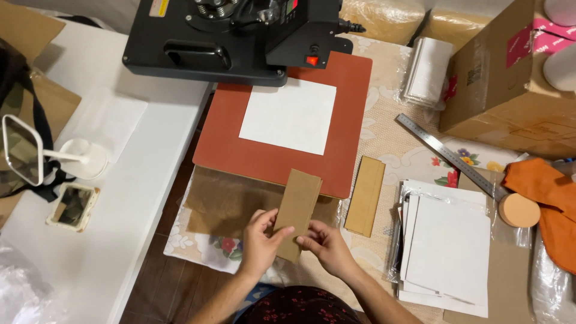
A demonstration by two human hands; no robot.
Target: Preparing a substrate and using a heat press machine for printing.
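While both hands meet low over the table edge, the left hand (259,241) pinches the lower left side of a brown cardboard strip (297,211), thumb on top and fingers curled behind it; the right hand (329,246) grips the strip's bottom right corner, fingertips closed on the card. Held between the two, the strip stands tilted slightly to the right, its upper end overlapping the near edge of the red pad (351,120) of the heat press (210,36); a white sheet (289,115) lies square on that pad, well apart from the hands. Under the strip lies a sheet of brown paper (222,201) spread on a flowered cloth (198,246); just to the right of the strip a second cardboard strip (365,195) lies flat on the cloth. Farther right sits a stack of white boards (447,246) in clear wrap, with a steel ruler (447,155) running slantwise above it; an orange cloth (549,198) and a round orange pad (519,210) lie beside the ruler's lower end. A cardboard box (498,84) stands at the upper right; a small mirror on a stand (23,150) sits on the white table (138,180) to the left.
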